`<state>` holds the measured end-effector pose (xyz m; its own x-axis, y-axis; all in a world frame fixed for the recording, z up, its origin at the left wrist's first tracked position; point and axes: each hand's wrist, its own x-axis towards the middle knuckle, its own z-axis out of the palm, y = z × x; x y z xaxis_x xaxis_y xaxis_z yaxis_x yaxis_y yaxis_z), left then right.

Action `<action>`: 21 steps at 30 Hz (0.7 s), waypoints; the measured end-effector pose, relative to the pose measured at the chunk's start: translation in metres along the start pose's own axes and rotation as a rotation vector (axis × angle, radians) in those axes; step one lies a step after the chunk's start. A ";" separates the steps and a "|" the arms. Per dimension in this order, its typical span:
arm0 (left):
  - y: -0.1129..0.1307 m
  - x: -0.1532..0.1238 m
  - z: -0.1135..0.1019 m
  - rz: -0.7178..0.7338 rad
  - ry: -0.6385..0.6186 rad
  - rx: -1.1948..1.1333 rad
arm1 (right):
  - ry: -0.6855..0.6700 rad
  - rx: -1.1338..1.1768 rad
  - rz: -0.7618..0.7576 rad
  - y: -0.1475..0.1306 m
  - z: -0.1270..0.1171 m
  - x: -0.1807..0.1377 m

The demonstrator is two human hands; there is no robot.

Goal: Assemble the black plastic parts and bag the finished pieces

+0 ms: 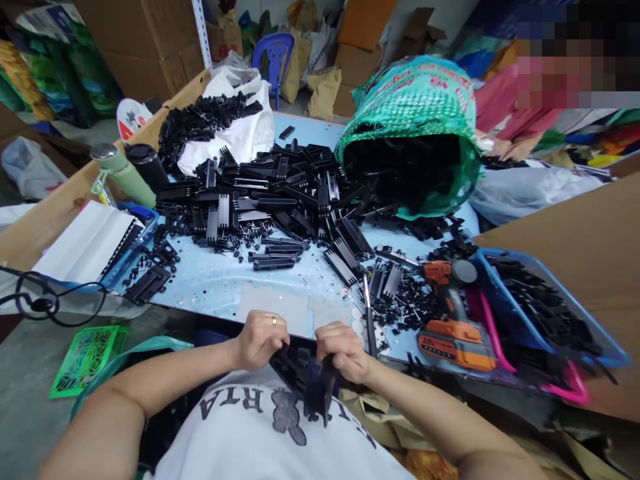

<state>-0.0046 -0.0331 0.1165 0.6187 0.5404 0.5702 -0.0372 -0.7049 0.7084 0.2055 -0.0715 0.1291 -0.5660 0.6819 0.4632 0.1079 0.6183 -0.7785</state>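
Close to my body, at the table's front edge, both hands are closed on dark plastic. My left hand (263, 340), with a ring on one finger, grips the left end of a black plastic part (295, 367). My right hand (343, 350) pinches the right side, where a flat black piece hangs down; I cannot tell whether it is one part or two joined. Just beyond lies a heap of black slotted plastic pieces (280, 180). A screwdriver-like tool (369, 313) with a black handle lies right of my right hand.
An orange cordless drill (453, 320) sits at the right, beside a blue bin (545, 300) of black parts. A green woven sack (415, 93) lies open behind. Bottles (125, 173) and a paper-topped blue tray (145, 233) stand left. Another person's hands (515, 147) show at the far right.
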 end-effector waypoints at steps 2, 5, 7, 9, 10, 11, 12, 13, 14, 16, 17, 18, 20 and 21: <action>0.018 0.003 -0.005 -0.016 0.041 -0.048 | -0.007 0.122 -0.007 -0.003 0.009 0.005; 0.023 0.007 -0.014 -0.053 -0.032 0.042 | -0.077 0.174 0.009 0.008 0.014 0.005; 0.012 0.009 -0.022 -0.142 -0.141 0.223 | -0.022 0.064 0.087 0.021 0.011 0.005; -0.006 0.011 -0.028 -0.320 -0.242 0.491 | 0.025 -0.183 0.250 0.035 0.005 0.007; -0.017 0.012 -0.030 -0.424 -0.283 0.635 | 0.001 -0.343 0.357 0.041 0.002 0.009; -0.028 0.013 -0.031 -0.522 -0.324 0.764 | -0.056 -0.507 0.462 0.046 0.000 0.012; -0.038 0.014 -0.030 -0.597 -0.366 0.860 | -0.132 -0.657 0.546 0.049 0.000 0.017; -0.046 0.015 -0.028 -0.650 -0.399 0.925 | -0.208 -0.781 0.589 0.052 0.000 0.021; -0.052 0.015 -0.026 -0.681 -0.420 0.959 | -0.263 -0.878 0.589 0.053 0.002 0.027; -0.057 0.017 -0.022 -0.692 -0.435 0.973 | -0.324 -0.994 0.497 0.053 0.006 0.037; -0.057 0.018 -0.020 -0.684 -0.436 0.971 | -0.346 -1.026 0.439 0.053 0.008 0.042; -0.056 0.019 -0.019 -0.675 -0.441 0.968 | -0.369 -1.047 0.396 0.052 0.009 0.046; -0.053 0.021 -0.019 -0.663 -0.460 0.960 | -0.414 -1.065 0.357 0.051 0.009 0.052; -0.052 0.022 -0.020 -0.663 -0.465 0.958 | -0.431 -1.066 0.346 0.050 0.008 0.053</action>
<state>-0.0046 0.0242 0.1005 0.5251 0.8428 -0.1183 0.8506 -0.5152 0.1051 0.1742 -0.0073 0.1115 -0.5783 0.8149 -0.0395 0.8155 0.5788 0.0025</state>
